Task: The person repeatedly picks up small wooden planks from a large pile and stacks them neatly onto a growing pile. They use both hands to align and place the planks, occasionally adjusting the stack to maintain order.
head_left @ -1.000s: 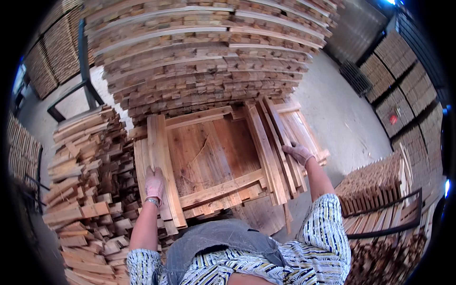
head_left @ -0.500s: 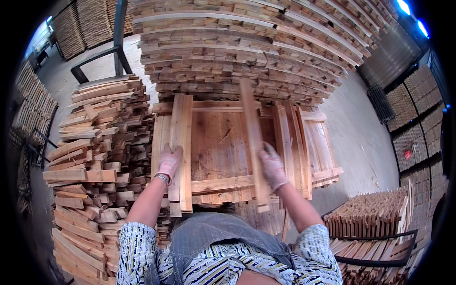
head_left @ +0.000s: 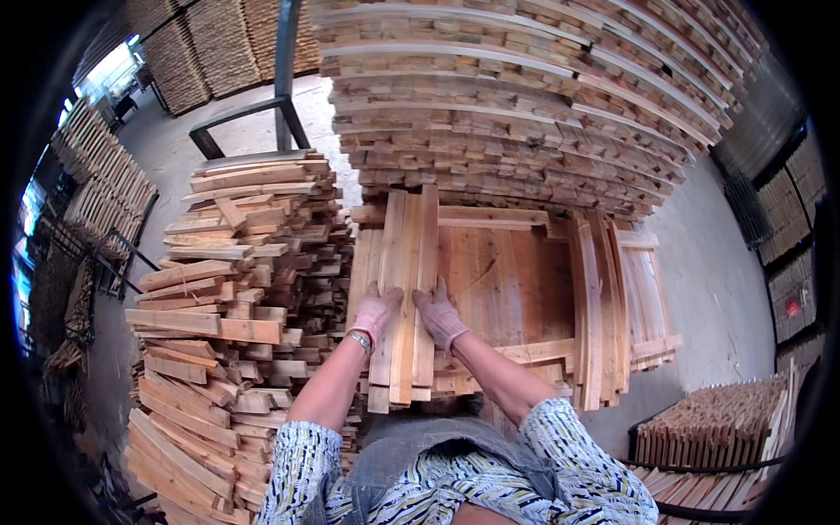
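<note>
A small row of wooden slats (head_left: 408, 254) lies lengthwise on the left part of a flat wooden panel (head_left: 503, 284) with battens along its edges. My left hand (head_left: 374, 317), in a pale pink glove, grips the slats' left side. From the right side my right hand (head_left: 439, 318), gloved alike, is closed against the same slats, thumb on top and fingers partly hidden along the edge. The slats lie side by side, their near ends slightly uneven. More upright-lying slats (head_left: 595, 315) rest across the panel's right part, apart from my hands.
To the left rises a loose heap of short wood pieces (head_left: 249, 331). A tall stack of boards (head_left: 490, 114) stands behind the panel. At the back left is a dark metal frame (head_left: 286, 79). A rack of wood sticks (head_left: 713, 424) stands at the lower right.
My right hand has brought one slat leftward from the panel's middle and set it against the slats at my left hand. The view has swung to the left.
</note>
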Demonstrator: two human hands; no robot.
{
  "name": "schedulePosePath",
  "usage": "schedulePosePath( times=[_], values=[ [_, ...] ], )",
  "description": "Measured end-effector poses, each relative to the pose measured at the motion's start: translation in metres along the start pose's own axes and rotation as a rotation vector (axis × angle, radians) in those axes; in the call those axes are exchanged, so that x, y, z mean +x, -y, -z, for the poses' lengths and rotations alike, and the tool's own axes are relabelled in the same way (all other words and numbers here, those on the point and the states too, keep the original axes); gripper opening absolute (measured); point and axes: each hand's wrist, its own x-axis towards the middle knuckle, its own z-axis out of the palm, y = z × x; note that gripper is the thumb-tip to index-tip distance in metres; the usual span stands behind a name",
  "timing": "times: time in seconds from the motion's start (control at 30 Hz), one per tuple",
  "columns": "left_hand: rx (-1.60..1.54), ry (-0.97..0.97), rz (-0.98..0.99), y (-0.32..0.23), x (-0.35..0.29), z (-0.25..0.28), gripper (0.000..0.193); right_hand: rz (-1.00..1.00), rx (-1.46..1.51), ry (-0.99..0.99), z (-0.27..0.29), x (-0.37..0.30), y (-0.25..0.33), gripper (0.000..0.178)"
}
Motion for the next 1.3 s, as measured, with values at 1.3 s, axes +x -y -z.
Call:
schedulePosePath(
  times=[1.3],
  values=[
    [1.268, -0.339, -0.432, -0.024, -0.050, -0.008, 0.076, -0.173, -1.557, -0.508, 0.295, -0.072, -0.042, 0.059]
  ],
)
